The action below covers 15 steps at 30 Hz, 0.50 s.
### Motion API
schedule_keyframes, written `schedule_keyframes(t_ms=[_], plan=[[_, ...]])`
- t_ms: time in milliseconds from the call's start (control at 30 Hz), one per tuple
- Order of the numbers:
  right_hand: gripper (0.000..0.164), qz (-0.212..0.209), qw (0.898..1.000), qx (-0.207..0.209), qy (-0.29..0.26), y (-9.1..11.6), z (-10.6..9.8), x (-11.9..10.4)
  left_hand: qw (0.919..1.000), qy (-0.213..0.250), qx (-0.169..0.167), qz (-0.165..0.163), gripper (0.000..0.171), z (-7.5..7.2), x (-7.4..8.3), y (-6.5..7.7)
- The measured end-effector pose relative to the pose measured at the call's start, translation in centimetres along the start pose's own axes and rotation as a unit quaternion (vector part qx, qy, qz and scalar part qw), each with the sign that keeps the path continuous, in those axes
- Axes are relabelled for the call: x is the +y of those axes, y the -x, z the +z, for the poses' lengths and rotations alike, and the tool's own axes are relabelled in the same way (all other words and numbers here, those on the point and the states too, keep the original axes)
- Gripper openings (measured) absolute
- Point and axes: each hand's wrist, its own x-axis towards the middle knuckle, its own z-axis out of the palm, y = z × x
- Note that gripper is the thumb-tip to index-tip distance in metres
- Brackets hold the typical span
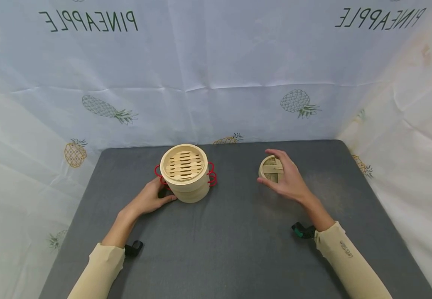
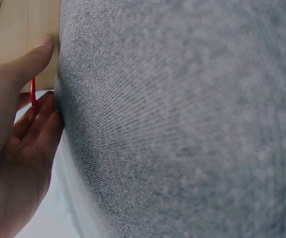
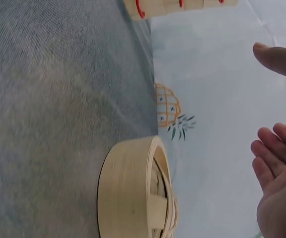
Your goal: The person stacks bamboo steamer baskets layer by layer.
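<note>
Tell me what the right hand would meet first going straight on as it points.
Probably the round bamboo lid, partly covered by the right hand in the head view. The right wrist view shows the two apart; how far is hard to judge.

In front of me, a creased white fabric backdrop with a bluish cast [image 1: 201, 54] filled the top of the frame. Mirrored dark-green PINEAPPLE lettering [image 1: 88, 21] showed upper left and upper right. Pale pineapple-printed fabric side sheets [image 1: 14, 174] hung at both edges, the light warmer upper right. Below spread a dark grey, round-cornered tabletop [image 1: 216, 257].
</note>
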Motion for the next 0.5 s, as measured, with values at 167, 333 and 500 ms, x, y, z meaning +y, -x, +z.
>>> schedule_keyframes(t_ms=[167,333,500], plan=[[0.083,-0.005,1.0,0.014,0.004,0.4,-0.4,0.7,1.0,0.003,0.0,-0.003,0.064,0.1,0.0,0.1],[0.072,-0.006,1.0,0.02,0.011,0.8,-0.8,1.8,1.0,0.002,0.0,0.0,0.066,0.1,-0.1,0.1],[0.063,0.005,1.0,0.024,0.02,1.1,-1.4,3.0,1.0,-0.001,-0.001,0.001,0.065,0.1,-0.3,0.1]])
